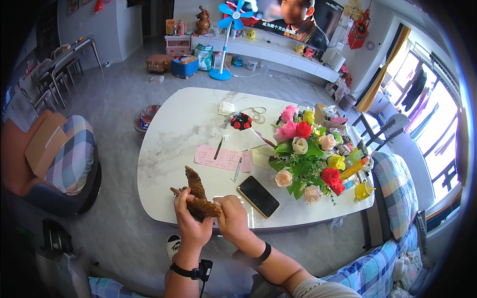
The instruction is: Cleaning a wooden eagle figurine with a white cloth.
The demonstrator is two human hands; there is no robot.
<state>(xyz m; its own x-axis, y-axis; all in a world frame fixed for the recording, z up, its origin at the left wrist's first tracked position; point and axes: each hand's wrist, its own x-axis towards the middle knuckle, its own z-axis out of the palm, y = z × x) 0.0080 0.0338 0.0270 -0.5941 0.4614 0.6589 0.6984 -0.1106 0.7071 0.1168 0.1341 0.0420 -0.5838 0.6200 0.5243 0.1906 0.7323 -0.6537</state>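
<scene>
A brown carved bird figurine (pixel 195 186) with spread wings is held over the near edge of the white marble-look table (pixel 167 138). My left hand (pixel 192 223) grips its body and lower wing from the left and below. At the wing on the right, my right hand (pixel 233 218) has its fingers curled against the tip; whether it pinches something small there is hidden. A smartphone (pixel 258 196) lies to the right of my hands. Beyond the figurine are a pink sheet with writing (pixel 205 155), a black pen (pixel 218 149) and a clear pen (pixel 237 168).
Artificial roses (pixel 303 149) stand on the table's right side, near a yellow cup (pixel 363 190). A black and red ornament (pixel 240 121) and white paper (pixel 246 139) lie farther back. A waste bin (pixel 143 123) stands left of the table; a blue fan (pixel 223 56) stands beyond it.
</scene>
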